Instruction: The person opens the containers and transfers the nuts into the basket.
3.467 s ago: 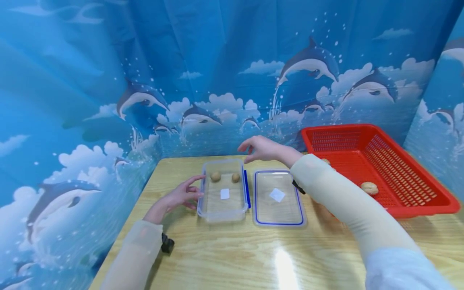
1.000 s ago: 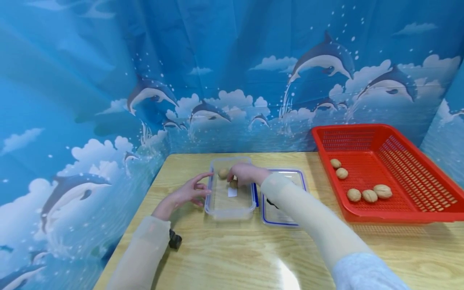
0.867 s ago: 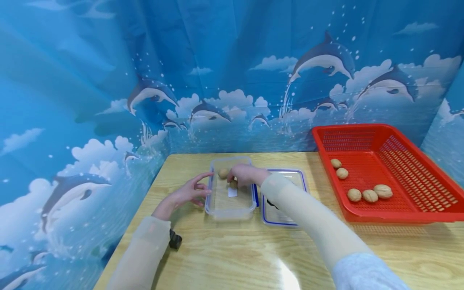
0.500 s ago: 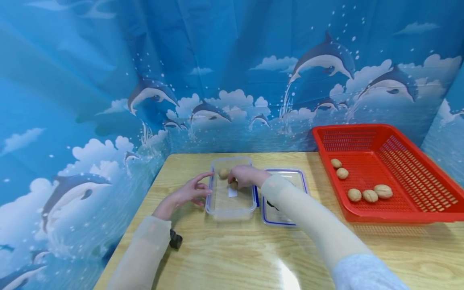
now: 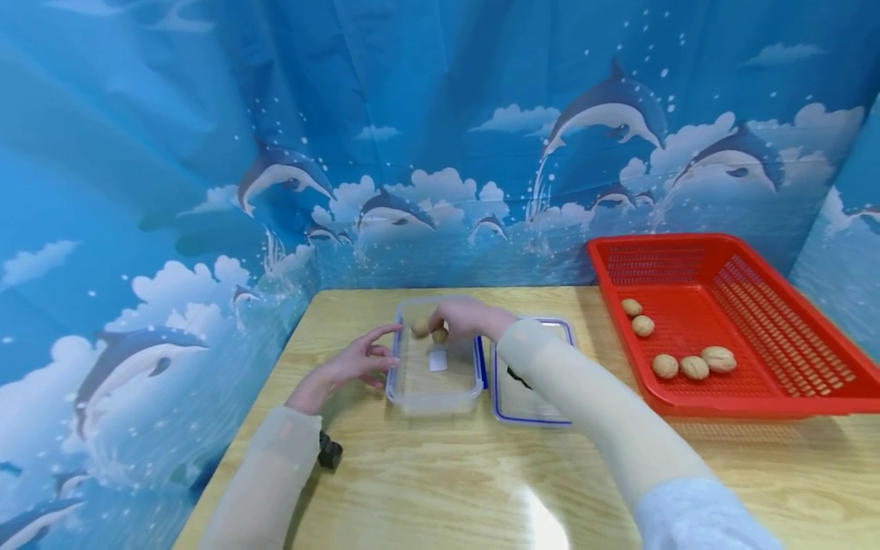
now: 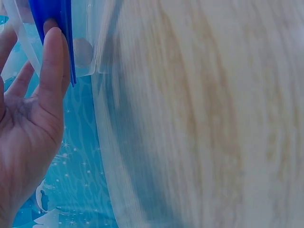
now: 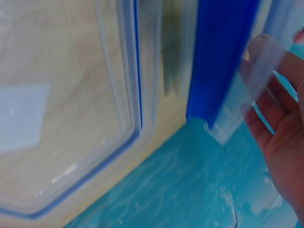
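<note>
My right hand point(image 5: 466, 317) reaches over the right wall of the clear plastic box point(image 5: 433, 399) and pinches a walnut point(image 5: 440, 335) inside it. Another walnut point(image 5: 420, 328) lies just left of it. A white label point(image 5: 438, 360) is visible at the box's middle. Fingertips of my left hand point(image 5: 354, 363) rest against the box's left wall, fingers relaxed. In the left wrist view, a finger of that hand point(image 6: 31, 123) touches a blue latch flap point(image 6: 54, 12). From the right wrist, my right hand point(image 7: 287, 137) appears partly behind the box wall, its walnut hidden.
A clear lid point(image 5: 510, 386) with a blue seal lies right of the box, partly under my right forearm. Further right stands a red basket point(image 5: 777, 405) holding several walnuts point(image 5: 718, 359). A dolphin-print curtain point(image 5: 412, 153) borders the wooden table point(image 5: 412, 481) at the back and left.
My right hand came down into the box from above its back right side and took hold of a walnut. Lately hand and walnut shifted slightly away from me. My left hand stays put.
</note>
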A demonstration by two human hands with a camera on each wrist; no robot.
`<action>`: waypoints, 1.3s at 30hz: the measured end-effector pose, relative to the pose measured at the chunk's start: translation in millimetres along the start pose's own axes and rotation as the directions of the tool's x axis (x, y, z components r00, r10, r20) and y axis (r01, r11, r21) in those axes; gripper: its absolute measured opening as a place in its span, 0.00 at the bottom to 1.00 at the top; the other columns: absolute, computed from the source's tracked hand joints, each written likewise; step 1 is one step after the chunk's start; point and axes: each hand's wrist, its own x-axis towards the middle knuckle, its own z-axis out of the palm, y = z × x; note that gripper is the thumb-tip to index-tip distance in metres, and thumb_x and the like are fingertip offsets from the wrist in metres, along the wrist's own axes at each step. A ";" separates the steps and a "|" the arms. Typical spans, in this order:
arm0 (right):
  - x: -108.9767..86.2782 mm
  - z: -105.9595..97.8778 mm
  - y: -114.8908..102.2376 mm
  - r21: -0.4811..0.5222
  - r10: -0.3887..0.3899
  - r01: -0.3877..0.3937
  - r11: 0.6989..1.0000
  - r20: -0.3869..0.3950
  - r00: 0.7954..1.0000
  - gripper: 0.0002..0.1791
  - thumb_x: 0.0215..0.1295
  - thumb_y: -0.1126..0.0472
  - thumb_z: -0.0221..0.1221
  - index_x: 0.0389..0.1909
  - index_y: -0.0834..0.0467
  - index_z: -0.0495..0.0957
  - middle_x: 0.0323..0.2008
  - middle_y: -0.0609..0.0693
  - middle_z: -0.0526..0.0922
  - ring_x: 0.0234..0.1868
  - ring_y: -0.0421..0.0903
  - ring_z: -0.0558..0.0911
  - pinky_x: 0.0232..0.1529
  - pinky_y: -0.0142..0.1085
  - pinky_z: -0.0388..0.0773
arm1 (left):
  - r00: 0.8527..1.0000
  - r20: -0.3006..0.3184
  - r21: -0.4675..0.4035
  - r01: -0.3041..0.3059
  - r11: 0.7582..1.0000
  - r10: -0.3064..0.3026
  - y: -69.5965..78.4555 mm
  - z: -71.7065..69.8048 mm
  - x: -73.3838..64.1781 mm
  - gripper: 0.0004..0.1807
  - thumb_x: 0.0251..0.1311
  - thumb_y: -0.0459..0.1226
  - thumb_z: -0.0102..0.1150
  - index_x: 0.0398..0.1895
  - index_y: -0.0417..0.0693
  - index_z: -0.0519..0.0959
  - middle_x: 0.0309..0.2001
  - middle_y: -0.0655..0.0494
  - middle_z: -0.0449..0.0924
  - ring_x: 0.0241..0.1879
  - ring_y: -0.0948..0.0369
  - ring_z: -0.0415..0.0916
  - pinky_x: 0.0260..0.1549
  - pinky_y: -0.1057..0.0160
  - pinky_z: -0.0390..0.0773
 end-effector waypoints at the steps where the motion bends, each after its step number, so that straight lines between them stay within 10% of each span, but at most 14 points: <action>1: -1.8 -4.1 1.6 0.012 -0.011 0.011 1.000 -0.003 1.000 0.17 0.59 0.72 0.63 0.50 0.59 0.83 0.47 0.51 0.83 0.49 0.48 0.79 0.50 0.39 0.77 | 1.000 0.000 0.002 -0.003 1.000 0.003 0.4 0.1 0.2 0.37 0.69 0.35 0.56 0.77 0.51 0.51 0.41 0.46 0.77 0.39 0.54 0.80 0.32 0.54 0.84; 23: -85.1 -84.3 56.7 0.406 0.201 -0.100 0.909 -0.215 0.956 0.21 0.61 0.67 0.66 0.56 0.59 0.79 0.48 0.53 0.81 0.44 0.50 0.80 0.47 0.44 0.79 | 1.000 0.018 -0.010 -0.010 1.000 0.010 -2.4 -1.8 1.6 0.39 0.67 0.35 0.58 0.77 0.50 0.50 0.39 0.48 0.75 0.38 0.55 0.80 0.29 0.57 0.83; 39: -183.5 -111.8 122.6 0.439 0.465 -0.312 0.843 -0.302 0.832 0.22 0.62 0.63 0.66 0.57 0.63 0.77 0.49 0.61 0.80 0.49 0.57 0.78 0.48 0.52 0.78 | 1.000 0.015 0.003 0.001 1.000 -0.001 -1.5 -0.7 1.7 0.38 0.67 0.36 0.58 0.77 0.53 0.51 0.41 0.46 0.76 0.39 0.54 0.80 0.31 0.55 0.84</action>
